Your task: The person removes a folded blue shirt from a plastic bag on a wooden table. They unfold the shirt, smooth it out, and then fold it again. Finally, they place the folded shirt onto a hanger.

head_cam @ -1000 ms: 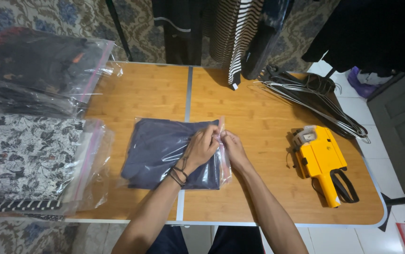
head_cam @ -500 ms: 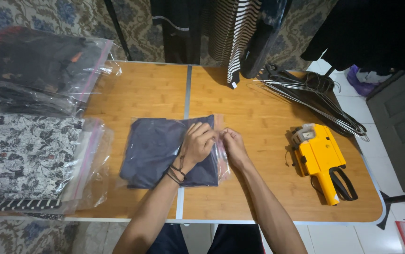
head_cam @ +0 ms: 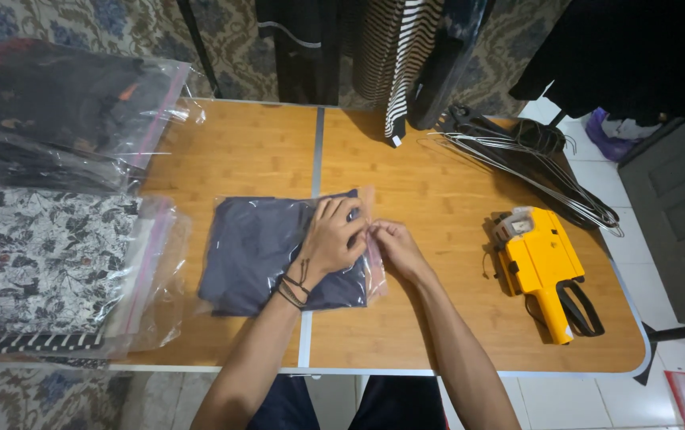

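Note:
A folded dark blue garment in a clear plastic bag (head_cam: 259,251) lies flat in the middle of the wooden table (head_cam: 438,199). My left hand (head_cam: 334,239) presses down on the bag's right part, fingers spread over it. My right hand (head_cam: 390,243) pinches the bag's right edge, where a pinkish flap shows. Both hands meet at that edge. Dark bands circle my left wrist.
A yellow price-label gun (head_cam: 542,267) lies to the right. Wire hangers (head_cam: 526,163) are piled at the back right. Bagged patterned garments (head_cam: 40,263) and darker bagged ones (head_cam: 64,111) are stacked on the left. Hanging clothes (head_cam: 406,56) drape over the table's far edge.
The bag's right end was lifted in both hands; now it lies flat, my left hand pressing on it and my right hand lowered to its edge.

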